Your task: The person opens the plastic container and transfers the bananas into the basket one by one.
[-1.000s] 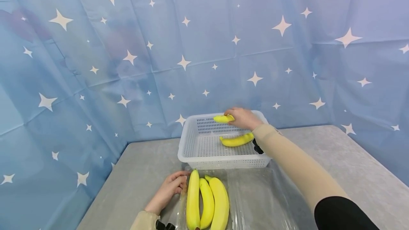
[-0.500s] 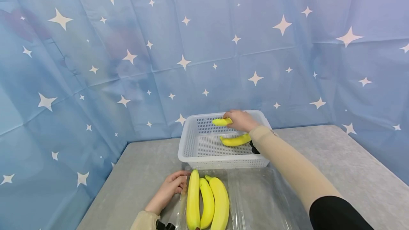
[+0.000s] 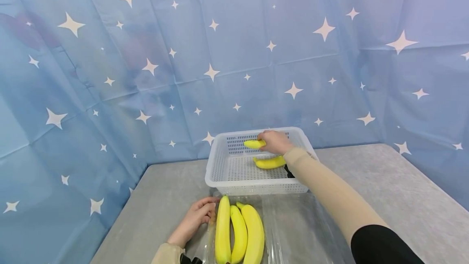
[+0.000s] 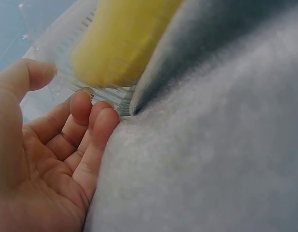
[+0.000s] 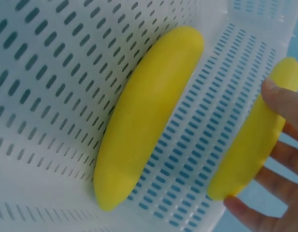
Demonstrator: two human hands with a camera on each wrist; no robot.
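The grey table (image 3: 384, 182) carried a white perforated basket (image 3: 220, 166), with a clear plastic sheet (image 3: 293, 227) just in front bearing three bananas (image 3: 239, 235). One banana (image 3: 269, 162) lay on the basket floor. The right hand (image 3: 275, 141) grasped a second banana (image 3: 254, 144) inside the basket, above that floor. The left hand (image 3: 196, 217) lay released, fingers touching the sheet's edge beside the three bananas.

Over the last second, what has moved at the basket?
The right hand, holding a small yellow banana, has sunk from the rim into the white perforated plastic basket. The second banana there, the left hand and three bananas on clear plastic stayed put.
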